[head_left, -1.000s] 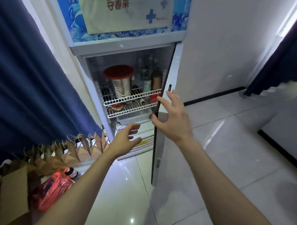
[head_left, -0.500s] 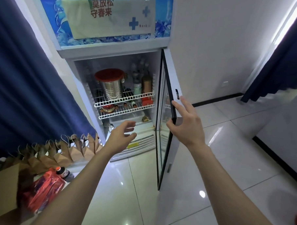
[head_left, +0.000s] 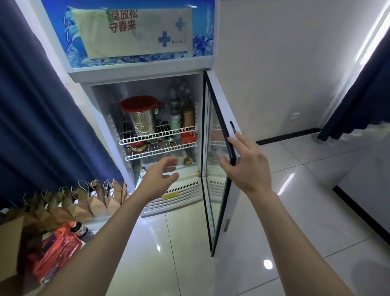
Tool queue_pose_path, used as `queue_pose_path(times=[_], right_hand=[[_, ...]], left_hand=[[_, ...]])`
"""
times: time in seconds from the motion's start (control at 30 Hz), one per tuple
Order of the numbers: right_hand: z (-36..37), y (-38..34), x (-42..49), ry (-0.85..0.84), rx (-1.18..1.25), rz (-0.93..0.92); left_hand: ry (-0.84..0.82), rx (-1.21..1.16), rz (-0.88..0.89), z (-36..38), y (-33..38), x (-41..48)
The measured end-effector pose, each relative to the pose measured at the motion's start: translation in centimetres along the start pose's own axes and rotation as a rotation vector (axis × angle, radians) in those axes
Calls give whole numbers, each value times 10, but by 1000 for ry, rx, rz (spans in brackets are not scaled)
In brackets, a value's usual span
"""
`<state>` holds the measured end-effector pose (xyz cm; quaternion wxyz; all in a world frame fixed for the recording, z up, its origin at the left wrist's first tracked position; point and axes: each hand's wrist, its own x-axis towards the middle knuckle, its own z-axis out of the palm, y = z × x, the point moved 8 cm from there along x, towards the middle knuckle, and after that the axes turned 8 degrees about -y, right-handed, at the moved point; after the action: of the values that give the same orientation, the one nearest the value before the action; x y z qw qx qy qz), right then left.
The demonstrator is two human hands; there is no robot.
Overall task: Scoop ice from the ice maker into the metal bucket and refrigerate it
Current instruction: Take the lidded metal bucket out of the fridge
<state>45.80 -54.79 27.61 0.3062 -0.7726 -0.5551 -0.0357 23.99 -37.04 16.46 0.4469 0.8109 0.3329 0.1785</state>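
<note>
At open fridge [head_left: 139, 73]: door [head_left: 218, 153] swung wider than half a second ago.
Metal bucket [head_left: 141, 121], red-lidded, stands on upper wire shelf [head_left: 159, 135] beside bottles. Glossy tiled floor [head_left: 276, 218], white wall, blue curtain [head_left: 34, 118]. Right hand [head_left: 247, 165] spread, fingers touching door edge; left hand [head_left: 160, 177] loosely open, holding nothing.

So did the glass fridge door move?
Yes. The glass fridge door has swung toward shut, closer to the white wire shelf, with the right hand on its edge.
</note>
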Motion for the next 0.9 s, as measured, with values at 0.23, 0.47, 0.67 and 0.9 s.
queue_pose_path(times=[0.23, 0.47, 0.67, 0.9], right_hand=[[-5, -75, 36, 30, -67, -153], [69, -129, 81, -98, 15, -187], [151, -153, 140, -175, 34, -152], [229, -170, 217, -235, 85, -71]], left_hand=[[83, 7, -10, -43, -8, 3], [177, 30, -50, -113, -38, 15], [212, 26, -65, -180, -84, 49], [169, 37, -105, -248, -137, 112]])
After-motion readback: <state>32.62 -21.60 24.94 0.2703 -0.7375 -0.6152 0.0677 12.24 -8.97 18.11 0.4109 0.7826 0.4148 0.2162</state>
